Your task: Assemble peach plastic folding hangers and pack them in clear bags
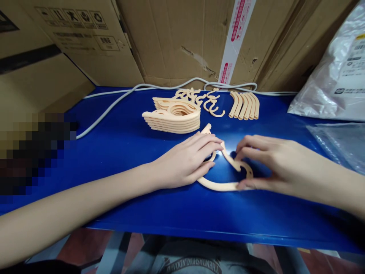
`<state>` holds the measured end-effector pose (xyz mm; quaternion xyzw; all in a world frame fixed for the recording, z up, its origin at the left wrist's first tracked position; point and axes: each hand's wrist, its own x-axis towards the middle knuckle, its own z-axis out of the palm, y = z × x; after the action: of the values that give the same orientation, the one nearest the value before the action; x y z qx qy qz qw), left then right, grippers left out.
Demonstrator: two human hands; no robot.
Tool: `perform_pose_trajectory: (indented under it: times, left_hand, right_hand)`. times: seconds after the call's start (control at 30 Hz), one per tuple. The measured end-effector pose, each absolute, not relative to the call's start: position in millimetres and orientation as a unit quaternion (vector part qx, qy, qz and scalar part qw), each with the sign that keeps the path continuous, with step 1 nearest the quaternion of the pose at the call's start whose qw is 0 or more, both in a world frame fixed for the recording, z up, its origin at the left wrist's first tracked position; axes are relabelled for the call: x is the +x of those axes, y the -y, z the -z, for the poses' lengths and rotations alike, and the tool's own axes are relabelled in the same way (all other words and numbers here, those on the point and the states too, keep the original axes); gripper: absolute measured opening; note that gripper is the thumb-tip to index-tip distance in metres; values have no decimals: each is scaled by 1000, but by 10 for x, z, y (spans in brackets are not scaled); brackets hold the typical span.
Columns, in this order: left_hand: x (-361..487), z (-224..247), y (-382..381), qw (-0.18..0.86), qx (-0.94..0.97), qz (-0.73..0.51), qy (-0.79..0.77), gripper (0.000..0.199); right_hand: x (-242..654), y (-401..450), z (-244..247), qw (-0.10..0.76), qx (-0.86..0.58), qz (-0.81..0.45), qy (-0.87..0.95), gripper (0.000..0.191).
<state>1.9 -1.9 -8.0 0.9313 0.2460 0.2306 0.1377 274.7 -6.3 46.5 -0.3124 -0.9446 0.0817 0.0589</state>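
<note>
Beige curved plastic pieces [219,186] lie on the blue table [171,213], joined or overlapping in a loop between my hands. My left hand [191,160] is closed over the loop's left side; its palm hides part of the pieces. At the right side, my right hand [264,161] pinches the lower right end with its thumb, and its fingers are bent above. Behind my left hand stands a stack of beige curved pieces [173,123]. Small beige hooks [209,102] lie beyond it, and a row of short curved bars [243,106] rests to their right.
Cardboard boxes [176,42] stand along the back and left. A white cable [111,108] runs across the table's rear. At the right are a white plastic bag [333,83] and a flat clear bag [342,142]. The table's front edge [199,236] is near my body.
</note>
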Motion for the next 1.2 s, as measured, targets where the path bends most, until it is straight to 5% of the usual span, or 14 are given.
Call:
perform_pose_trajectory:
  times: [0.23,0.43,0.67,0.9,1.2]
  left_hand:
    - [36,91,-8,139,926,-224,-271,29]
    - [33,109,-19,142,924,-227,-273,29]
    - [36,72,27,164,914,-231,-289,38]
    - [3,98,24,155,915,-245,-280,44]
    - [7,147,-25,99,922,-265,-264,40]
  right_hand:
    - [2487,362,-516,2,-249,-215,944,26]
    - [2418,410,-418,53,-238,-207,947,48]
    - [2392,433,-427,26,-233,-171,957,3]
    - [2697,2,-355,91,-284,84,951,22]
    - [2636,42,-318,100,-327,65,937,35]
